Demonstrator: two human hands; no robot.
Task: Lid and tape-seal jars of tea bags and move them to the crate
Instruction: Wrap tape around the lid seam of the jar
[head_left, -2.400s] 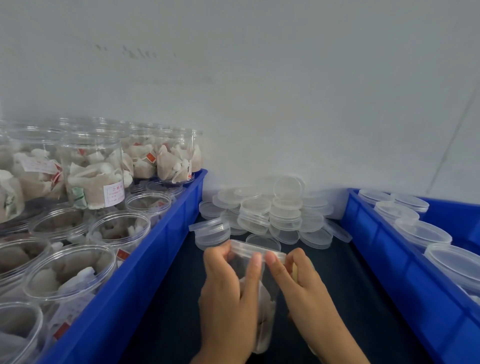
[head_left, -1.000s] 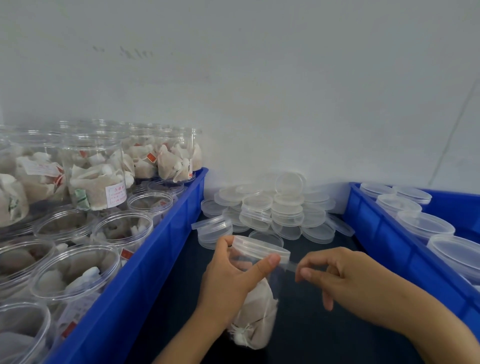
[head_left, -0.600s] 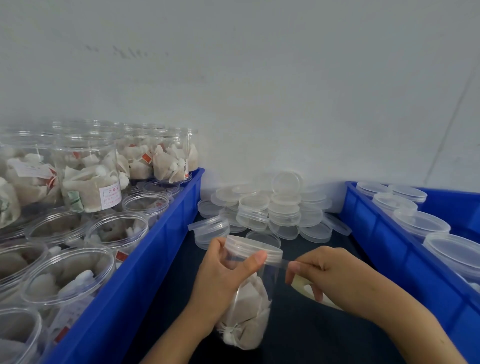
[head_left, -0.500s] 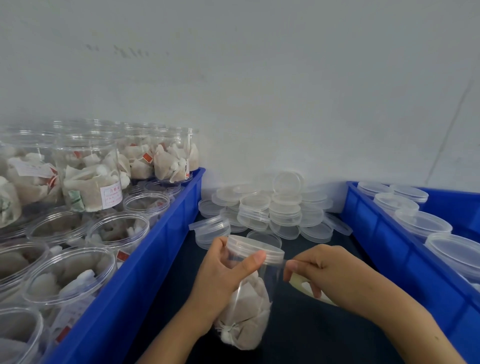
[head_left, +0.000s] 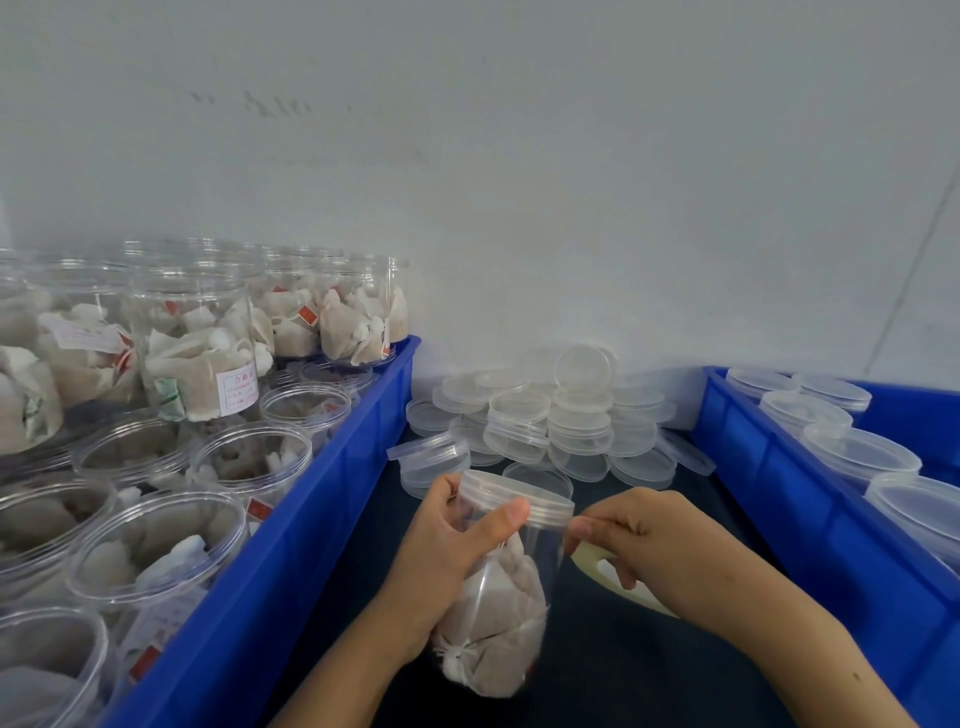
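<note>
Jar (head_left: 498, 597) gripped by left hand (head_left: 441, 561); right hand (head_left: 639, 540) pinches tape (head_left: 602, 564)

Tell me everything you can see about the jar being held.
The jar is clear plastic, tilted, with a clear lid on and pale tea bags in its lower part. The left hand grips its side, thumb beside the lid. The right hand pinches something at the lid's edge. It hangs between two blue crates.
</note>
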